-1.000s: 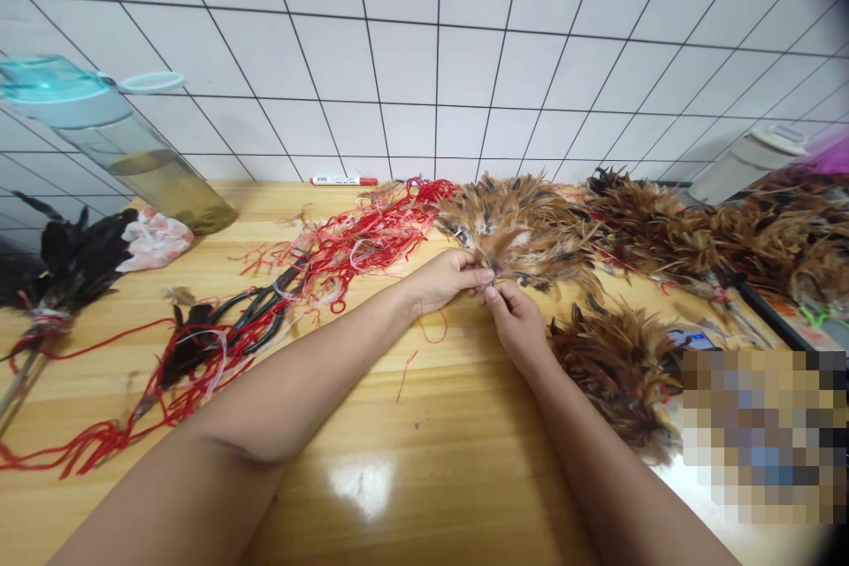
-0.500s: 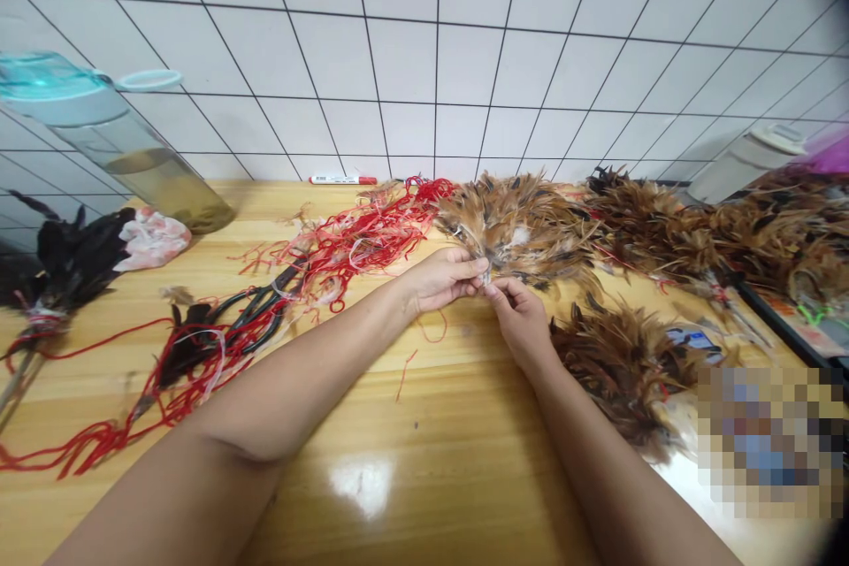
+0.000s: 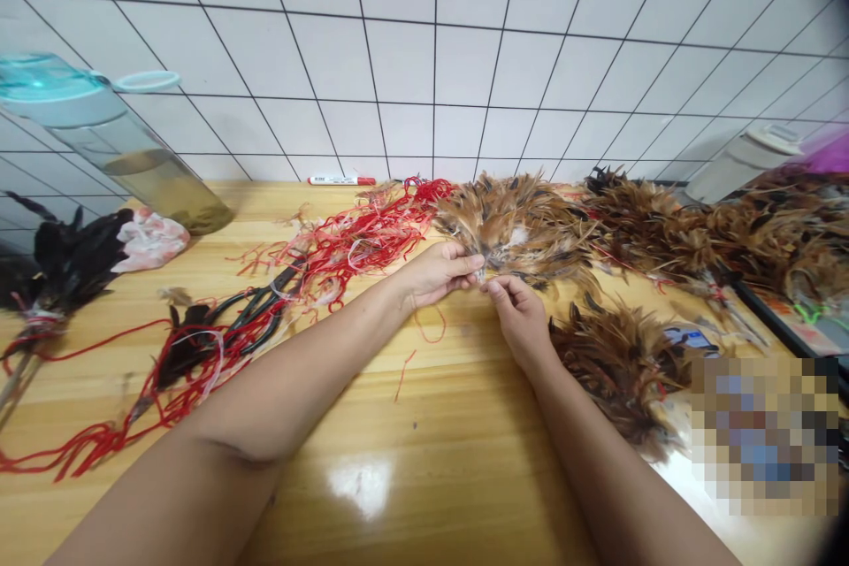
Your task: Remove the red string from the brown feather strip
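Observation:
In the head view, my left hand (image 3: 443, 272) pinches the quill end of a fanned bunch of brown feathers (image 3: 523, 225). The feathers spread away from me, with a white downy spot near their middle. Just right of the quill tips is my right hand (image 3: 521, 317), its thumb and forefinger pressed together and the other fingers curled. Whatever its fingertips hold, if anything, is too small to make out. A thin red string loop (image 3: 432, 325) lies on the table below my left hand.
Tangled red strings (image 3: 371, 234) and black-handled scissors (image 3: 262, 314) lie left. Black feathers (image 3: 76, 252) and a water bottle (image 3: 159, 177) are at far left. Another brown feather bunch (image 3: 616, 363) is near my right forearm; more feathers (image 3: 716, 234) line the back right. A marker (image 3: 341, 180) lies by the wall.
My right fingertips have drawn slightly away from the quill ends, leaving a small gap to my left hand. My left hand keeps its pinch on the feathers.

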Available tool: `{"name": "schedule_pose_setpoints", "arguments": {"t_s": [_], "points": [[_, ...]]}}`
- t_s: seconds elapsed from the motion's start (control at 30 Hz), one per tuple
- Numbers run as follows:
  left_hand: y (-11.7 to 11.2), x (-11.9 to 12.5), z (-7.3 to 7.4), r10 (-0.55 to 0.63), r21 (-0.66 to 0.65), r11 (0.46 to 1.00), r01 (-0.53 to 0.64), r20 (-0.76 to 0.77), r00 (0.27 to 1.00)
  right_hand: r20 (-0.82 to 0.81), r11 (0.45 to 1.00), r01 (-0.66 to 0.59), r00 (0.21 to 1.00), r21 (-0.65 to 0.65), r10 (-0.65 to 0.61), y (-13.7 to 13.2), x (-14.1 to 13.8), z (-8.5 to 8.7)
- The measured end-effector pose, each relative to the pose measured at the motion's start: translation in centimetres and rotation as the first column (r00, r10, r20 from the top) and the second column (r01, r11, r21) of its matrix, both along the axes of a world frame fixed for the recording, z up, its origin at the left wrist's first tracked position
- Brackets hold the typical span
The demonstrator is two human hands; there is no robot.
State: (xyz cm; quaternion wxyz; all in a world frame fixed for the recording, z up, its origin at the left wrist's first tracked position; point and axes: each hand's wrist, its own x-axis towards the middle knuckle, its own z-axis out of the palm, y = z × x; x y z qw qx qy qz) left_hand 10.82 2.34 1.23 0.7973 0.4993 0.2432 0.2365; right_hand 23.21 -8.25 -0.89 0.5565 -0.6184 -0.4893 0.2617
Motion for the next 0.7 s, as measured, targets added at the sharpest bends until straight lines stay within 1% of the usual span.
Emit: {"name": "schedule_pose_setpoints", "arguments": {"t_s": [0.07, 0.13, 0.2, 0.27, 0.33, 0.43, 0.5, 0.57, 0.63, 0.7], "points": [[0.0, 0.0, 0.2, 0.046, 0.107, 0.993, -0.039, -0.067, 0.997, -0.022, 1.0, 0.021, 1.0, -0.024, -0.021, 0.1, 0.1, -0.2], [-0.2, 0.2, 0.4, 0.075, 0.237, 0.971, -0.042, -0.134, 0.988, -0.016, 0.999, 0.02, 1.0, -0.042, -0.021, 0.1, 0.2, -0.4], [-0.7, 0.4, 0.5, 0.094, 0.343, 0.939, -0.026, -0.183, 0.979, 0.032, 0.999, 0.023, 0.999, -0.049, -0.021, 0.2, 0.3, -0.7], [-1.0, 0.7, 0.5, 0.118, 0.404, 0.915, -0.028, -0.2, 0.973, 0.085, 0.999, 0.033, 0.996, -0.041, -0.03, 0.3, 0.5, -0.9], [-1.3, 0.9, 0.3, 0.134, 0.406, 0.912, -0.051, -0.18, 0.975, 0.126, 0.999, 0.036, 0.991, -0.025, -0.033, 0.4, 0.7, -1.0], [-1.5, 1.2, 0.0, 0.125, 0.338, 0.937, -0.087, -0.092, 0.988, 0.169, 1.0, 0.015, 0.986, 0.011, -0.016, 0.4, 0.8, -0.9], [-1.6, 1.3, 0.0, 0.101, 0.294, 0.952, -0.083, -0.045, 0.994, 0.176, 0.999, -0.003, 0.984, 0.039, -0.004, 0.4, 0.7, -0.9], [-1.7, 1.3, 0.1, 0.07, 0.268, 0.962, -0.058, -0.033, 0.997, 0.169, 0.998, -0.012, 0.986, 0.062, 0.002, 0.4, 0.7, -0.9], [-1.6, 1.2, 0.4, 0.04, 0.272, 0.962, -0.028, -0.036, 0.999, 0.153, 0.998, -0.012, 0.988, 0.067, 0.001, 0.4, 0.8, -0.9], [-1.1, 0.9, 0.5, 0.055, 0.321, 0.946, -0.042, -0.032, 0.998, 0.105, 0.998, 0.012, 0.994, 0.065, -0.019, 0.3, 0.9, -0.9]]}}
